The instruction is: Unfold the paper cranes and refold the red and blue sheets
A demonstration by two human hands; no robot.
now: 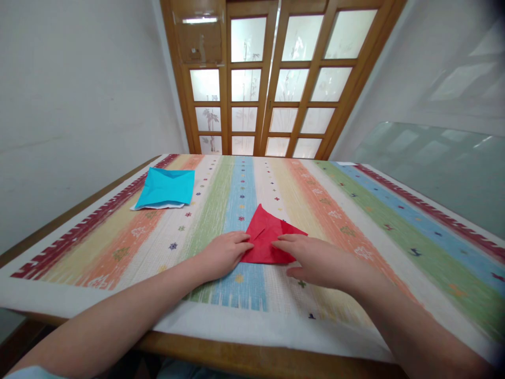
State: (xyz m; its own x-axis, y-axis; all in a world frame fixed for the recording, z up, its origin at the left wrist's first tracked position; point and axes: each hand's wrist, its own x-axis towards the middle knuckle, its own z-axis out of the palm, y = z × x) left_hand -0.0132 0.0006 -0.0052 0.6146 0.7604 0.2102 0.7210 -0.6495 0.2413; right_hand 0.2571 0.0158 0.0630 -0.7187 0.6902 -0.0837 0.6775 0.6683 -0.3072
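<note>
A folded sheet of red paper (pixel 265 241) lies on the tablecloth in front of me, one corner pointing away and a darker flap at its right. My left hand (pixel 229 252) rests at its left edge, fingers stretched onto the paper. Over the paper's right side is my right hand (pixel 311 258), its fingers extended and the thumb apart from them. Whether the right fingertips press on the sheet I cannot tell. Both hands are open, and the right one covers part of the paper's lower right edge.
A stack of blue paper (pixel 168 187) with white sheet edges beneath lies at the far left of the table. The striped tablecloth (pixel 213 210) covers the tabletop. Behind stand wooden doors (pixel 272 79) with glass panes; a glass panel (pixel 434 163) leans at the right wall.
</note>
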